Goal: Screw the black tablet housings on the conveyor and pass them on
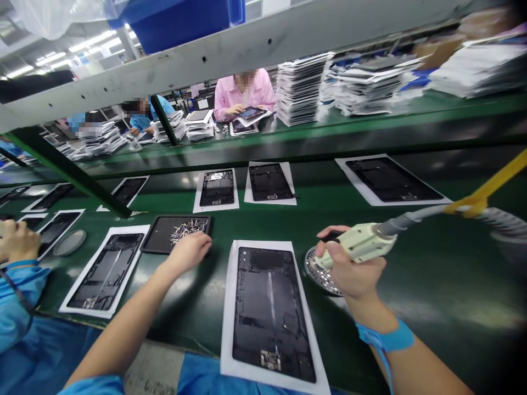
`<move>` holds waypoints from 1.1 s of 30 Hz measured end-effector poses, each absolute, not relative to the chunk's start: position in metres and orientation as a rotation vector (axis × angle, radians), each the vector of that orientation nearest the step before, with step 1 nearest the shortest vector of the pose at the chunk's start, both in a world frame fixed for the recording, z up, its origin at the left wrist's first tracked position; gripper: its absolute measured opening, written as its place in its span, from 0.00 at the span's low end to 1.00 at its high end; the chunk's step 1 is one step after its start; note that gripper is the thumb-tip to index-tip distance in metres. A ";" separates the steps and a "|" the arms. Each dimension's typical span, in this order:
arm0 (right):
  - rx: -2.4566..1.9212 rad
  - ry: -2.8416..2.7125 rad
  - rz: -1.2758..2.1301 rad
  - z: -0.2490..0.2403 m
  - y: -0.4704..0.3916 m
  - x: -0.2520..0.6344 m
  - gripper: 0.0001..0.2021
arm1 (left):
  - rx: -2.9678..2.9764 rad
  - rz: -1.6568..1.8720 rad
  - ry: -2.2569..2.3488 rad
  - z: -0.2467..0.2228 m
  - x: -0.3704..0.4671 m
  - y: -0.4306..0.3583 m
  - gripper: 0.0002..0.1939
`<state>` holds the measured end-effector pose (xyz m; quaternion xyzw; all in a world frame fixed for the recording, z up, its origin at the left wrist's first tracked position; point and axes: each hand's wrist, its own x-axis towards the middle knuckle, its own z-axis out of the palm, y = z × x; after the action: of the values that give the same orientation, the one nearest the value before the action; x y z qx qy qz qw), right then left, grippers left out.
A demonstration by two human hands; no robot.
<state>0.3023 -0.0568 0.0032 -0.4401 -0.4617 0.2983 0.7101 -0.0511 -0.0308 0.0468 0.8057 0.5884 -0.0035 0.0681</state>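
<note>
My right hand (354, 270) grips a pale green electric screwdriver (363, 241) with a grey cable. Its tip points down over a round perforated metal dish (315, 274), hidden partly by my fingers. My left hand (191, 251) is at the right side of a black tray (158, 233) holding a pile of small metallic parts (187, 227). Its fingers are curled together; whatever they hold is hidden. Between my hands a black tablet housing (269, 315), inner side up, lies on a white sheet (230, 329). A blue strap (389, 336) circles my right wrist.
Another tablet housing (109, 269) lies left of the tray, near a round lid (69, 242) and a co-worker's hand (18, 241). Several more housings lie along the back. A green post (69, 170) and a grey beam (230, 46) cross the view. A yellow tie (473, 203) holds the cable.
</note>
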 end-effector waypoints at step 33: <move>-0.988 -1.041 0.650 0.000 -0.055 0.304 0.07 | 2.498 -0.698 1.748 0.053 -0.056 0.041 0.15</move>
<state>0.3040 -0.0550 0.0004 -0.4443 -0.4684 0.2925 0.7054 -0.0559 0.0411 0.0530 0.7986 0.5589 -0.2232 0.0071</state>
